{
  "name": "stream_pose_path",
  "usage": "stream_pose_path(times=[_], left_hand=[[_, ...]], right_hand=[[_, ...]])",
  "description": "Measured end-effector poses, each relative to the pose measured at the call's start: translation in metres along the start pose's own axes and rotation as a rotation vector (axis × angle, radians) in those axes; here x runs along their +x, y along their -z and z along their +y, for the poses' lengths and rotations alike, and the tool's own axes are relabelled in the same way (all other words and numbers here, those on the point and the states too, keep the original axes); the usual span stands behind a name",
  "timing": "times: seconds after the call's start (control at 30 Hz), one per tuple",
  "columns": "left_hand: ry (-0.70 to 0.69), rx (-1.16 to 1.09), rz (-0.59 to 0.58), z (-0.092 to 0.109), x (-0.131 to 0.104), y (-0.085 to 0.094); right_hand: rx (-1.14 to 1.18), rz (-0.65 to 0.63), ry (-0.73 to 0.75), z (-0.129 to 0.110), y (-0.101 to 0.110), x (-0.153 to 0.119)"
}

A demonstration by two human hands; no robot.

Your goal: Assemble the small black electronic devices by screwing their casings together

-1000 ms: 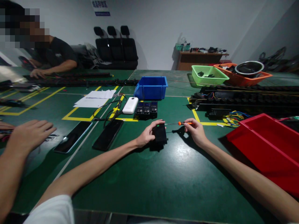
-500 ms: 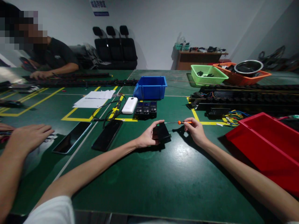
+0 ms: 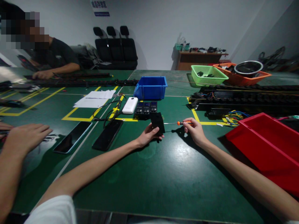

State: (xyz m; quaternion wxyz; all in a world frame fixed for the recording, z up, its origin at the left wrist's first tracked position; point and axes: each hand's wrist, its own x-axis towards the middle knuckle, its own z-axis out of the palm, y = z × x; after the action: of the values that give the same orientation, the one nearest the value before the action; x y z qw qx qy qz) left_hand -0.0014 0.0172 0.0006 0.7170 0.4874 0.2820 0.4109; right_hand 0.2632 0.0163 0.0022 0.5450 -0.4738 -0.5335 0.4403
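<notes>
My left hand (image 3: 146,136) grips a small black box-shaped part (image 3: 157,121) and holds it tilted up off the green table (image 3: 163,174). My right hand (image 3: 195,131) holds a thin screwdriver with an orange handle (image 3: 181,123); its metal shaft points left toward the black part. Just beyond the part sits a row of black modules (image 3: 146,108).
A blue bin (image 3: 151,87), a white power bank (image 3: 130,105), two dark phones (image 3: 107,134), cables and papers lie ahead on the left. A red tray (image 3: 268,146) stands at the right, green and orange baskets behind. Another person's hand (image 3: 25,137) rests at the left; a co-worker sits far left.
My left hand has lifted the black part off the table and tipped it upright, slightly farther away. The screwdriver hand has barely moved.
</notes>
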Motion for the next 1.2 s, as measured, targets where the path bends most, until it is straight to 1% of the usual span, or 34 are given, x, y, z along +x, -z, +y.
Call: stream_pose_path(times=[0.07, 0.13, 0.4, 0.53, 0.63, 0.77, 1.0, 1.2], left_hand=[[0.029, -0.028, 0.042, 0.001, 0.0, -0.001], [0.043, -0.061, 0.057, 0.003, 0.001, -0.002], [0.113, -0.21, 0.157, 0.009, 0.005, -0.003], [0.134, -0.194, 0.181, 0.013, 0.004, -0.005], [0.122, -0.166, 0.179, 0.014, 0.002, -0.008], [0.102, -0.18, 0.149, 0.014, 0.002, -0.011], [0.086, -0.177, 0.138, 0.013, 0.003, -0.011], [0.089, -0.16, 0.142, 0.013, 0.002, -0.011]], right_hand=[[-0.004, -0.011, -0.002, -0.001, 0.0, 0.0], [-0.002, -0.016, -0.001, -0.001, 0.0, -0.001], [-0.007, 0.012, 0.022, -0.002, -0.003, -0.004], [0.022, 0.033, 0.029, -0.003, -0.003, -0.005], [0.031, 0.029, 0.043, -0.004, -0.003, -0.006], [-0.004, -0.014, 0.052, -0.005, -0.003, -0.007], [0.004, -0.041, 0.059, -0.003, -0.002, -0.007], [-0.013, -0.037, 0.054, -0.004, -0.002, -0.007]])
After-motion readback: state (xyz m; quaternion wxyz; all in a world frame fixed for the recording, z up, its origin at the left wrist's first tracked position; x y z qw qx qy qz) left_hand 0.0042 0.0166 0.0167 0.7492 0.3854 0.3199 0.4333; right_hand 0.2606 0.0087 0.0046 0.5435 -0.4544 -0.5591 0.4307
